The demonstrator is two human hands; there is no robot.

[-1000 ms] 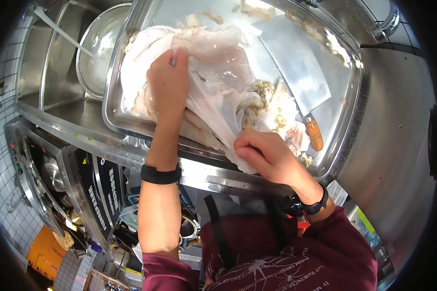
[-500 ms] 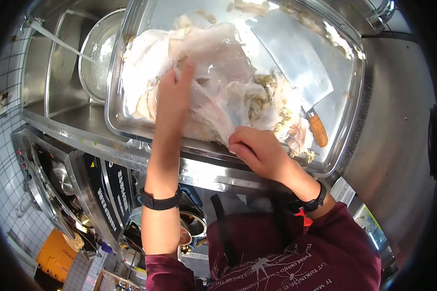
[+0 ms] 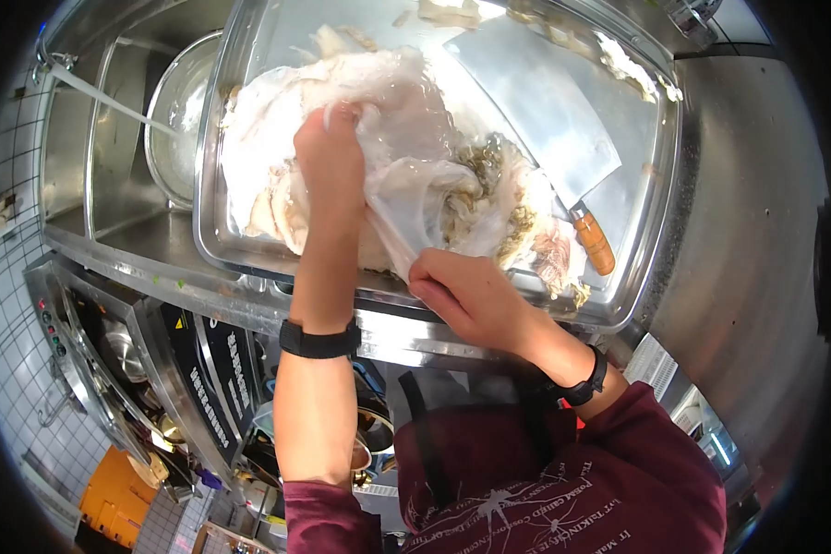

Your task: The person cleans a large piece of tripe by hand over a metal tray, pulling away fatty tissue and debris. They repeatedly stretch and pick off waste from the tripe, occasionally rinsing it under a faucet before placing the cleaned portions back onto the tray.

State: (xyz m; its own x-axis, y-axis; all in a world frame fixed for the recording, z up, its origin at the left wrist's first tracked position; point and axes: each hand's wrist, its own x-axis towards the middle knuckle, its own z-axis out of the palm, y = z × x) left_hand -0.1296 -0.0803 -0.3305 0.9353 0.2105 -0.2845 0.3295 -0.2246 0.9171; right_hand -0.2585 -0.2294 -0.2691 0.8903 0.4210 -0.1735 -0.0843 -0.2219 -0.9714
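Observation:
A large pale piece of raw tripe [image 3: 388, 92] lies spread and glistening in a metal tray [image 3: 651, 231]. My left hand [image 3: 331, 152] is closed on its upper middle, fingers curled into the pale tissue and partly hidden. Lower down, my right hand [image 3: 466, 288] pinches the end of a thin, translucent membrane [image 3: 399, 226]. That membrane is stretched from the tripe down over the tray's near edge. Greenish-brown folds [image 3: 475, 171] show to the right of it. A wide cleaver [image 3: 549, 102] with a wooden handle [image 3: 594, 240] lies flat in the tray's right half, untouched.
At the left, water runs from a tap [image 3: 111, 100] into a round bowl [image 3: 171, 129] in the sink [image 3: 125, 198]. Pale scraps [image 3: 623, 65] stick along the tray's far side. A steel counter [image 3: 748, 231] extends right; pots and equipment stand below left.
My left hand's fingers have curled tighter on the tripe. My right hand has shifted slightly left and down, still holding the membrane. The whole view has moved a little.

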